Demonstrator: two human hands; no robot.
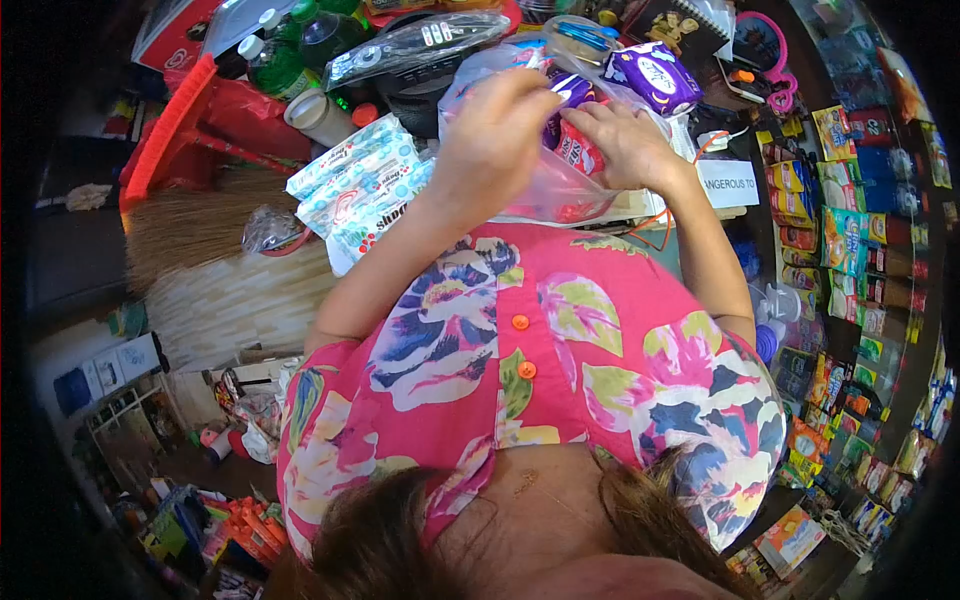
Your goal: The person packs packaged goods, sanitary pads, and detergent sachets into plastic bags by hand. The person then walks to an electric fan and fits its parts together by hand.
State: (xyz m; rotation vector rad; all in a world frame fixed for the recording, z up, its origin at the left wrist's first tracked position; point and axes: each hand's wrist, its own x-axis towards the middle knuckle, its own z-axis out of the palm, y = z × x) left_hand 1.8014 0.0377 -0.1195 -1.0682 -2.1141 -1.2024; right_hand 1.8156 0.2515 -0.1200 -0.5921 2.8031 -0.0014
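A thin, clear pinkish plastic bag (575,192) lies in front of me, with a red packet (578,150) and a purple packet (572,92) in its opening. My left hand (495,135) is closed at the left of the bag's mouth, fingertips pinched by the purple packet; what lies between them is hidden. From the right, my right hand (630,145) reaches in with fingers bent over the red packet. Another purple packet (653,78) with a moon print lies just beyond the right hand. White patterned shopping bags in a pack (365,190) lie left of my left forearm.
Green bottles (325,38), a white-lidded jar (318,115) and a plastic-wrapped black item (415,48) crowd the back left. A broom (205,225) stands at left. A pink hand mirror (778,60) lies back right. Hanging sachets (845,245) line the right side.
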